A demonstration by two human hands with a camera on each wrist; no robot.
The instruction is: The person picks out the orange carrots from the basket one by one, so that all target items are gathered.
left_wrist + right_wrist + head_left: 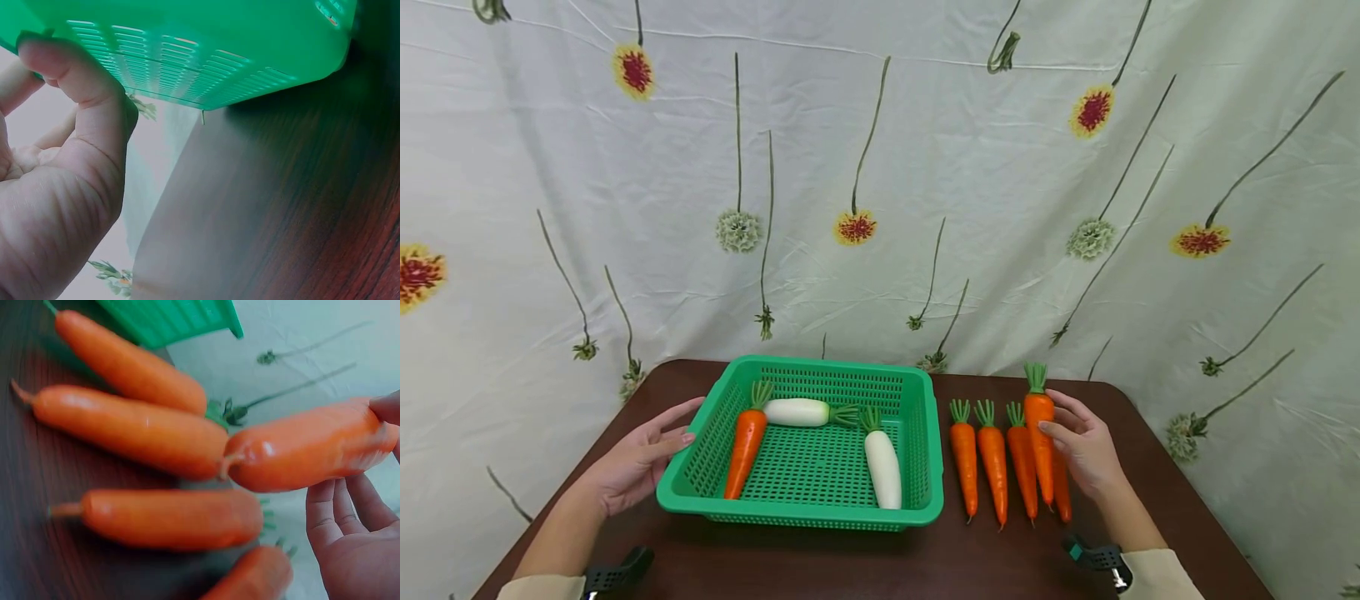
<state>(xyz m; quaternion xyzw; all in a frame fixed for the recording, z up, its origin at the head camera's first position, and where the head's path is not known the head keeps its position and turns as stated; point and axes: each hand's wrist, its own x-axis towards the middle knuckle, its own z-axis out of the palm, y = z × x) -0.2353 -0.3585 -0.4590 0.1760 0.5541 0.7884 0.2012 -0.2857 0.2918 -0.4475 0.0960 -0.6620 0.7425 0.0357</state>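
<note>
On the left, my left hand [638,457] touches the outer side of a green basket [797,507] near its rim, fingers extended. In the left wrist view the thumb [69,69] lies against the basket's edge. One orange carrot [748,443] and two white radishes [882,467] with green tops lie inside. To the right, my right hand [1086,446] holds a carrot [1039,429] between thumb and fingers, raised above the others. That carrot's tip [232,464] points toward the carrots on the table. Several carrots [992,467] lie side by side between basket and hand, one partly hidden behind the held carrot.
Everything stands on a dark brown wooden table [790,571]. A white cloth printed with flowers [850,292] hangs behind it. Both wrists wear dark straps [617,573], and pale sleeves [1161,575] show at the bottom.
</note>
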